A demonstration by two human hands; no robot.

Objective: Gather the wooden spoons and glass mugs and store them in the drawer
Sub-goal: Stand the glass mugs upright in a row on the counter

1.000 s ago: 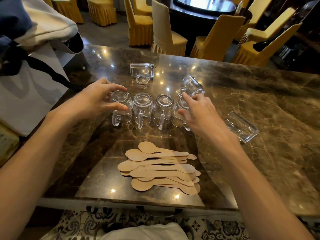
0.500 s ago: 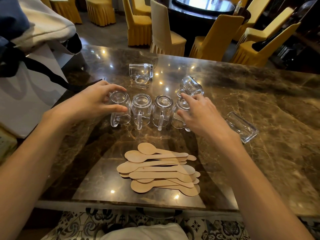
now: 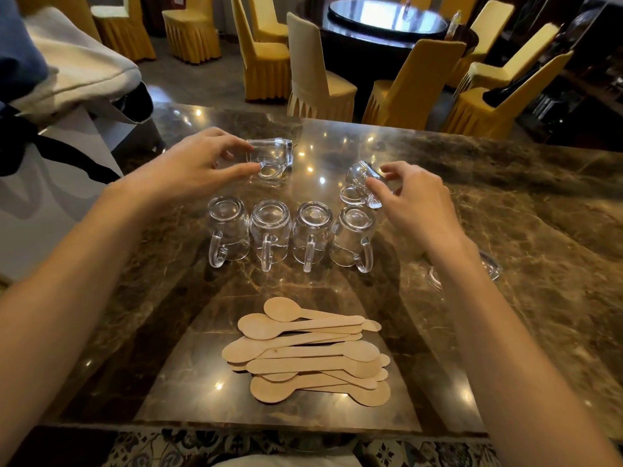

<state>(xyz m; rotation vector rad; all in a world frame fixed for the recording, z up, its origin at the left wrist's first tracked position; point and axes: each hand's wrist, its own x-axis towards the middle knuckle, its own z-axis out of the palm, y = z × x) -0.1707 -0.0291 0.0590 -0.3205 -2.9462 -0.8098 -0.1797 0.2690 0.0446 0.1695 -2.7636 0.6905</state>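
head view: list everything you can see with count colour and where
upturned mugs: four, clear glass, row mid-table, handles toward the person
far mug: one, clear, on its side behind the row, left
tilted mug: one, clear, behind the row's right end
side mug: one, clear, lying right, partly hidden
wooden spoons: one pile, pale wood, near edge
table: one, brown marble
chairs: several, yellow covers, one beige, behind the table
round table: one, dark, back
bag: one, white with black strap, left
left hand: pinches far mug
right hand: holds tilted mug
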